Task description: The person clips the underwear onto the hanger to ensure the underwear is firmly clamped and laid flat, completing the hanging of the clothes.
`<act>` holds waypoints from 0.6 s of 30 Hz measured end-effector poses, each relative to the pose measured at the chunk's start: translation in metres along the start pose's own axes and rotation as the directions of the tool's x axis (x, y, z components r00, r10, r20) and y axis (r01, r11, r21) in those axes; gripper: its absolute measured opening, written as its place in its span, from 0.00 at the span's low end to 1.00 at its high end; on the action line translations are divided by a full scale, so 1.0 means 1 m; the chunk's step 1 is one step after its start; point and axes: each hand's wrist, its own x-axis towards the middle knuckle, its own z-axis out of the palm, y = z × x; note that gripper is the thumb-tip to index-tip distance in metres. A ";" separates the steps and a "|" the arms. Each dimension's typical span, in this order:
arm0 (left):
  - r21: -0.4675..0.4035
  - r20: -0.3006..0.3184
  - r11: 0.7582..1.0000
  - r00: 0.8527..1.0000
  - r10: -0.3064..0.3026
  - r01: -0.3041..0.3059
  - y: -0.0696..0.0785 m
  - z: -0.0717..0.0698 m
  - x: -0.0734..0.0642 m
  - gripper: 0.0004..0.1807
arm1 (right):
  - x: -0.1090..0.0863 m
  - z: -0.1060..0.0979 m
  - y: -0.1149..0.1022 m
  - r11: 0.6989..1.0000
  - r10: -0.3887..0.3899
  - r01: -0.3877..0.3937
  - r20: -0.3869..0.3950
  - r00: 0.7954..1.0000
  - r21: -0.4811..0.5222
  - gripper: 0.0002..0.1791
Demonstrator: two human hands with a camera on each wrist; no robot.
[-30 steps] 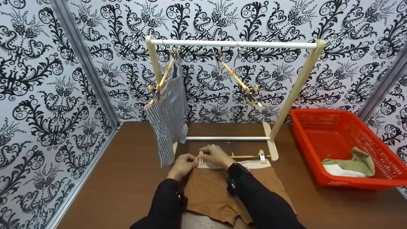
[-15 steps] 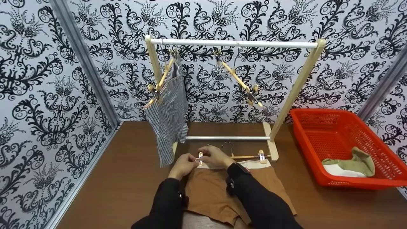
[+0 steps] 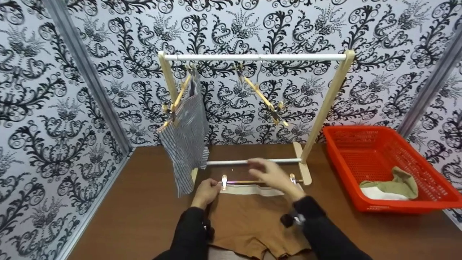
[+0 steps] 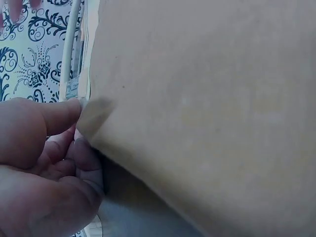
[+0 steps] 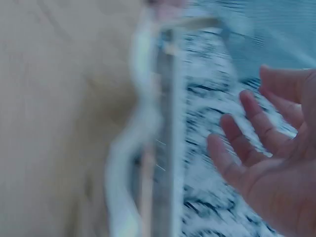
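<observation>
Brown shorts (image 3: 252,216) with a cream waistband (image 3: 245,189) lie spread on the table. Along the waistband runs a wooden clip hanger (image 3: 241,182), one clip (image 3: 224,182) at the left end and another (image 3: 292,177) at the right, partly behind the right hand. My left hand (image 3: 207,192) pinches the left corner of the waistband beside the clip; in the left wrist view, the thumb lies on the brown cloth (image 4: 197,98) edge and the fingers curl below. My right hand (image 3: 272,176) is above the hanger, fingers loosely spread, holding nothing, as the right wrist view confirms.
Behind stands a rack with a white top rail (image 3: 216,57) and wooden posts (image 3: 326,108). Striped trousers (image 3: 186,133) hang on it at the left, beside a bare clip hanger (image 3: 260,94). A red basket (image 3: 382,207) at the right holds a green and white cloth (image 3: 395,187).
My right hand has let go of the left clip and moved right along the hanger, opening its fingers. My left hand stays at the left corner. The head view has tilted slightly.
</observation>
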 end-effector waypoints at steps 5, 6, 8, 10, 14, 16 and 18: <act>0.112 -0.073 0.993 0.997 -0.019 0.027 0.014 -0.008 0.004 0.13 | -0.039 -0.043 0.004 0.998 -0.005 -0.005 -0.164 0.986 -0.058 0.23; 0.153 -0.100 0.988 0.995 -0.015 0.031 0.019 -0.008 0.005 0.13 | -0.048 -0.050 0.006 0.997 0.019 -0.034 -0.197 0.980 -0.076 0.23; 0.232 -0.140 0.973 0.990 0.024 0.010 0.028 -0.002 0.010 0.14 | -0.066 -0.062 0.010 0.988 0.073 -0.104 -0.250 0.965 -0.114 0.23; 0.289 -0.165 0.955 0.980 0.112 -0.060 0.038 0.010 0.015 0.14 | -0.082 -0.071 0.014 0.980 0.121 -0.161 -0.285 0.951 -0.120 0.23; 0.296 -0.087 0.904 0.933 0.348 -0.309 0.061 0.043 0.019 0.11 | -0.105 -0.082 0.022 0.961 0.188 -0.238 -0.303 0.934 -0.139 0.23; 0.275 -0.008 0.870 0.904 0.427 -0.409 0.074 0.056 0.017 0.10 | -0.110 -0.084 0.023 0.949 0.228 -0.278 -0.288 0.930 -0.146 0.22; 0.264 0.070 0.844 0.882 0.465 -0.466 0.087 0.069 0.016 0.10 | -0.111 -0.084 0.024 0.935 0.261 -0.313 -0.275 0.925 -0.167 0.23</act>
